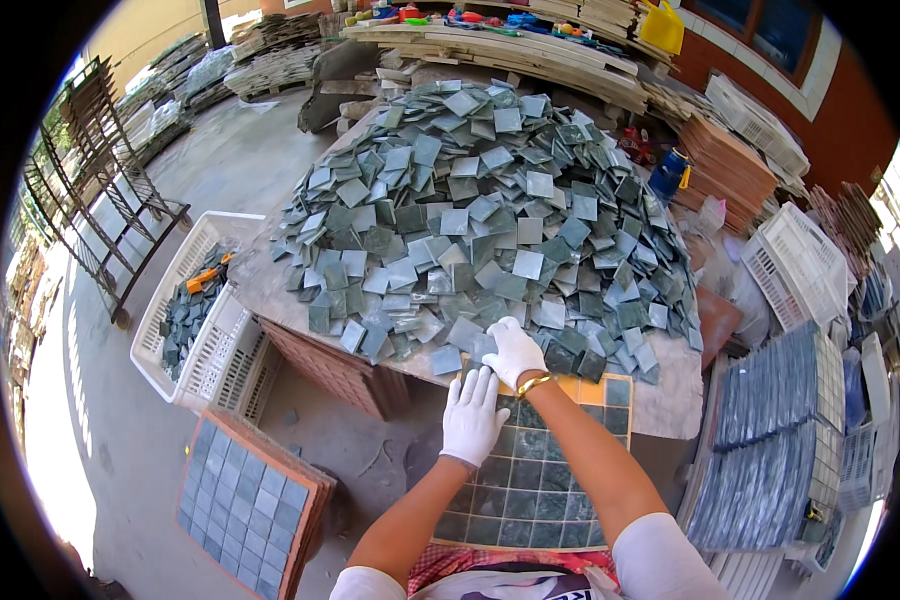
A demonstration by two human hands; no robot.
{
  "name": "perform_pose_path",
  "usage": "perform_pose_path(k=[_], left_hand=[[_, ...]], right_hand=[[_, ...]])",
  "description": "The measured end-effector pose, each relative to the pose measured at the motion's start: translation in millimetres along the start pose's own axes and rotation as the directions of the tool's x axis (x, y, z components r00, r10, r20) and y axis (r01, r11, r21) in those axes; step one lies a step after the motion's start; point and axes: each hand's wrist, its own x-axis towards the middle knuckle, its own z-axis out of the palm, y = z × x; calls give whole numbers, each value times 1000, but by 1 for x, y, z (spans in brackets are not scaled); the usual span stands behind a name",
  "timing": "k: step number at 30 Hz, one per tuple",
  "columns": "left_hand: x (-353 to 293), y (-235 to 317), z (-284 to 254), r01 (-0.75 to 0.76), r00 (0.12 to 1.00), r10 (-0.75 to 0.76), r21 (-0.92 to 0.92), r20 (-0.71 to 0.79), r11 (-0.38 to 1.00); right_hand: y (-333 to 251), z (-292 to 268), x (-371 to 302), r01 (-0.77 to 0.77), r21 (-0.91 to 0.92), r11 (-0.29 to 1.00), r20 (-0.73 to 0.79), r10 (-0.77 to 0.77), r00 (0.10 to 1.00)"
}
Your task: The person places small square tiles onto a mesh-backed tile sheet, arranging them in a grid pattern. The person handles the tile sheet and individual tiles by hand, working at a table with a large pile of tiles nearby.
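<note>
A broad heap of small square grey-green stone tiles (455, 222) covers the table in front of me. Close to my body lies a tray with a light grid (535, 475), its cells mostly holding dark green tiles; orange base shows along its far edge. My left hand (473, 420), in a white glove, rests with fingers stretched out over the tray's far left corner. At the heap's near edge, my right hand (515, 353), also gloved and with a gold bangle at the wrist, has its fingers bent around a pale tile (482, 346). Its fingertips are partly hidden.
White crates (205, 345) with dark tile pieces stand left of the table. A stack topped by a tiled panel (242, 500) sits lower left. Bundled tile sheets (765, 440) are at right. A blue bottle (668, 175) stands beyond the heap's right side; planks (500, 52) lie behind.
</note>
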Motion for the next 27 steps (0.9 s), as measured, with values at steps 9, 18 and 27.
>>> perform_pose_path(k=[9, 18, 27], left_hand=[[12, -16, -3, -27, 999, 28, 26, -39, 999], [4, -14, 3, -37, 999, 37, 23, -18, 999], [-70, 30, -47, 234, 963, -234, -843, 132, 485]], right_hand=[[39, -49, -42, -333, 870, 365, 193, 369, 909], [32, -63, -124, -385, 4, -923, 378, -354, 855], [-9, -61, -146, -315, 839, 444, 225, 243, 943]])
